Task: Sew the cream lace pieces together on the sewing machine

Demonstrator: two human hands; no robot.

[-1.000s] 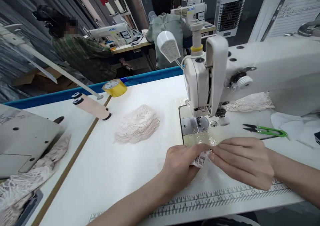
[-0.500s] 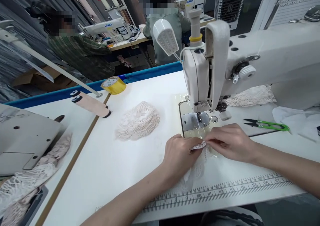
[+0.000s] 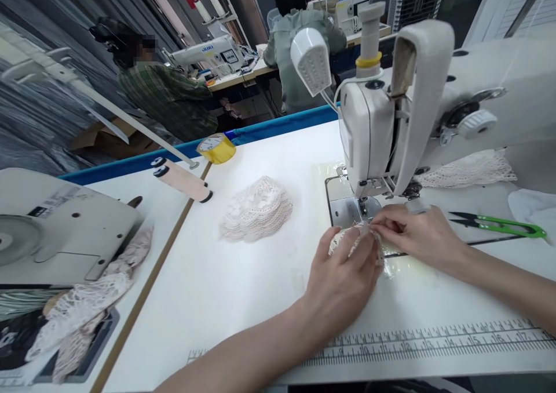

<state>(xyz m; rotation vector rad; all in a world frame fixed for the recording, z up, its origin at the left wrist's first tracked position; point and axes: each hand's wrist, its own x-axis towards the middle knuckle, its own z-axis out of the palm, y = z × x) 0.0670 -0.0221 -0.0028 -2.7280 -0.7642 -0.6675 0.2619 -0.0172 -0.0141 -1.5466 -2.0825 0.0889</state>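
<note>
Lying flat on the white table (image 3: 243, 300), the small lace piece (image 3: 354, 239) sits just in front of the needle plate (image 3: 347, 210) of the sewing machine (image 3: 391, 120); its long axis is hard to tell under the hands. Left hand (image 3: 345, 280) fingers press on it; right hand (image 3: 419, 236) fingertips pinch its far edge. Green snips (image 3: 499, 226) lie to the right.
</note>
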